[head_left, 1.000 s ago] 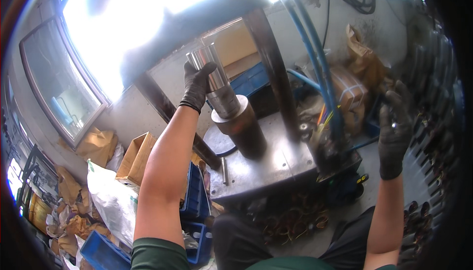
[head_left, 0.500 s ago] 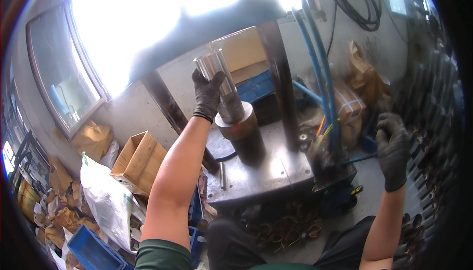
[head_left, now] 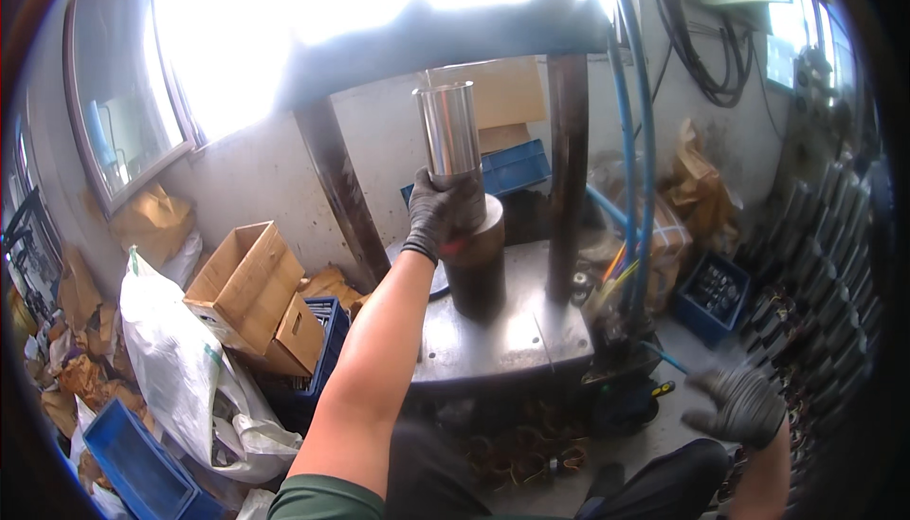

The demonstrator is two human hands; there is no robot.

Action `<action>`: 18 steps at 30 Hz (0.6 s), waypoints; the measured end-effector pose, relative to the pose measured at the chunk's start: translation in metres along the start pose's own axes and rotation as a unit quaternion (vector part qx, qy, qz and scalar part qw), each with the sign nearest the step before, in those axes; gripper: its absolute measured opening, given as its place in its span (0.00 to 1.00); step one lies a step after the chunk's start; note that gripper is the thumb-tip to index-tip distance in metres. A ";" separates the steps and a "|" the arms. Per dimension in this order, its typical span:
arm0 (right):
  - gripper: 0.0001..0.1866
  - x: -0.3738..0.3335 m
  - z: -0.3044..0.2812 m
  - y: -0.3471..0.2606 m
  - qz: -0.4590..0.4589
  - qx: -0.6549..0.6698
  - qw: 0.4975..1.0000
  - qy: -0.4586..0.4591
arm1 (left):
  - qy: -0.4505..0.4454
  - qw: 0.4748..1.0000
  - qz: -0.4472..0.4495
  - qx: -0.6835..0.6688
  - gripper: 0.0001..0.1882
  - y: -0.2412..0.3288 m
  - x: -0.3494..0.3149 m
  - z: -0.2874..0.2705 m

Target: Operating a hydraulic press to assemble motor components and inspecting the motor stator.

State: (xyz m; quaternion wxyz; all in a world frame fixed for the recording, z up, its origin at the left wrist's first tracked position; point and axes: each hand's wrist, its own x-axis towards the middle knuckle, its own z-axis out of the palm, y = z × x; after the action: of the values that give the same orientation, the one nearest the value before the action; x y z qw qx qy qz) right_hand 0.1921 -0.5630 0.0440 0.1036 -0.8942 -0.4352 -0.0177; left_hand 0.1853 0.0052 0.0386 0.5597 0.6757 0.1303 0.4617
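Note:
A shiny metal cylinder (head_left: 449,127) stands upright over a round dark steel pedestal (head_left: 479,278) on the press's metal bed. My left hand (head_left: 438,209), in a dark glove, is wrapped around the cylinder's lower, duller part, just above the pedestal's pale top. The fingers on its far side are partly hidden. Off to the lower right, my gloved right hand (head_left: 739,406) hovers over the floor beside my knee. Its fingers are somewhat blurred but look stretched out and apart, with nothing visible in them.
Dark press columns (head_left: 569,160) flank the pedestal, with a crossbeam above. Blue hoses (head_left: 628,160) run down on the right. Many metal cylinders (head_left: 834,273) are stacked far right, near a blue crate of parts (head_left: 713,294). Left are a wooden box (head_left: 248,283) and a white sack (head_left: 175,359).
My left hand has slid from the cylinder's upper part down to its lower part. The cylinder, tilted in the earlier picture, looks straighter. My right hand has dropped lower and its fingers have spread.

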 end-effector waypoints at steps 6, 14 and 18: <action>0.23 -0.011 0.008 0.012 -0.059 -0.074 0.967 -0.236 | 0.030 0.999 -0.011 0.023 0.40 0.011 -0.009 0.005; 0.16 -0.063 0.060 -0.006 0.059 -0.050 0.976 -0.203 | 0.029 0.994 -0.024 0.105 0.47 0.021 -0.011 0.001; 0.13 -0.077 0.079 -0.005 0.090 -0.030 0.982 -0.166 | 0.041 0.992 -0.046 0.112 0.47 0.021 -0.010 0.002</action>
State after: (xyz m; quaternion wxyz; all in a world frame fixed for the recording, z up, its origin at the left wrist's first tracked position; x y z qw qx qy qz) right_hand 0.1359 -0.6045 -0.0420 0.0039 -0.9228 -0.3637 0.1273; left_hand 0.1741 -0.0101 0.0520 0.4955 0.7080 0.2347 0.4451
